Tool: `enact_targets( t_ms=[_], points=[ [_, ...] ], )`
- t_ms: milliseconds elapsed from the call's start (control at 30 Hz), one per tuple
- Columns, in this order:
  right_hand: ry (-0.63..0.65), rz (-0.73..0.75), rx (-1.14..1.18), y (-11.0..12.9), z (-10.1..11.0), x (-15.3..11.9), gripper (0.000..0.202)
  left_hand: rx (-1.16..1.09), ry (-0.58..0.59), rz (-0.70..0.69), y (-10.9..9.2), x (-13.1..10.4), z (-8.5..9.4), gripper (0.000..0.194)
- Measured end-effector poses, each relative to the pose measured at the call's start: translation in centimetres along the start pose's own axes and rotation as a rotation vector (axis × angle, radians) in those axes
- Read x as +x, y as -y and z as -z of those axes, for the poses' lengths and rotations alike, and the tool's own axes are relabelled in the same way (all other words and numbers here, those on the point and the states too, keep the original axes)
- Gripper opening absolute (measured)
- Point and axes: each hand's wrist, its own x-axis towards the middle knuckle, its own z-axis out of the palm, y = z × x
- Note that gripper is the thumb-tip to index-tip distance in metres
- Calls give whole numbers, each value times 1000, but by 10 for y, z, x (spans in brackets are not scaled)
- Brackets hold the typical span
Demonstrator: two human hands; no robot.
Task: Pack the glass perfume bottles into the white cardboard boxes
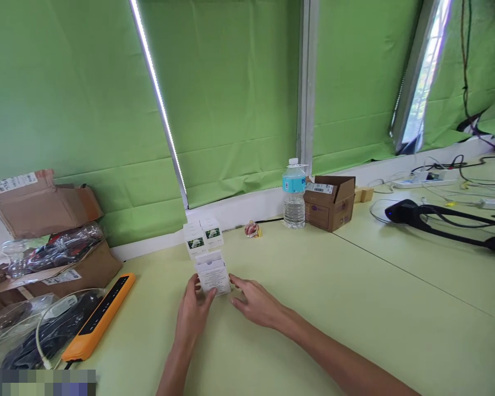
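A small white paper box [213, 279] with fine print on its face stands upright on the table, its top flap raised. My left hand [193, 308] grips it at the lower left, thumb across the front and fingers along the side. To the right of the box is my right hand [253, 301], thumb and index finger apart; the index fingertip is close to the box's edge, and I cannot tell whether it touches. Right behind stand two stacks of similar white boxes, a left box [195, 242] and a right box [213, 233], each with a white flower picture.
At the left lie an orange power strip [101, 319], bagged cables and an open carton [78, 269]. Along the back are a small red-and-gold ornament [251, 229], a water bottle [293, 195] and a brown carton [330, 203]. A black headset [437, 220] and cables lie at the right.
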Motion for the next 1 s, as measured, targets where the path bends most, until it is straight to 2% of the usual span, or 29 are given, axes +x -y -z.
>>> enact_targets(
  t_ms=[100, 167, 233, 267, 400, 500, 600, 767, 1000],
  points=[
    [-1, -29, -68, -6, 3, 3, 44, 100, -178, -17, -8, -1, 1, 64],
    [-29, -66, -152, -12, 6, 6, 44, 140, -306, -37, -16, -3, 3, 53],
    [-59, -111, -223, -18, 9, 8, 41, 140, -325, -55, -23, -6, 2, 37],
    [-68, -130, -244, -21, 10, 9, 38, 127, -273, -61, -26, -7, 0, 34],
    [-108, -190, -265, -31, 13, 12, 32, 88, 120, -76, -23, -17, -24, 43],
    [-153, -227, -253, -41, 15, 15, 30, 167, 273, -67, -14, -23, -43, 41],
    [-195, -263, -219, -57, 22, 20, 29, 249, 329, -62, -11, -25, -48, 34],
    [-279, -356, -180, -97, 32, 39, 29, 314, 347, -94, -17, -24, -42, 27],
    [-417, -442, -179, -143, 43, 82, 67, 350, 318, -79, -17, -23, -47, 25]
  ],
)
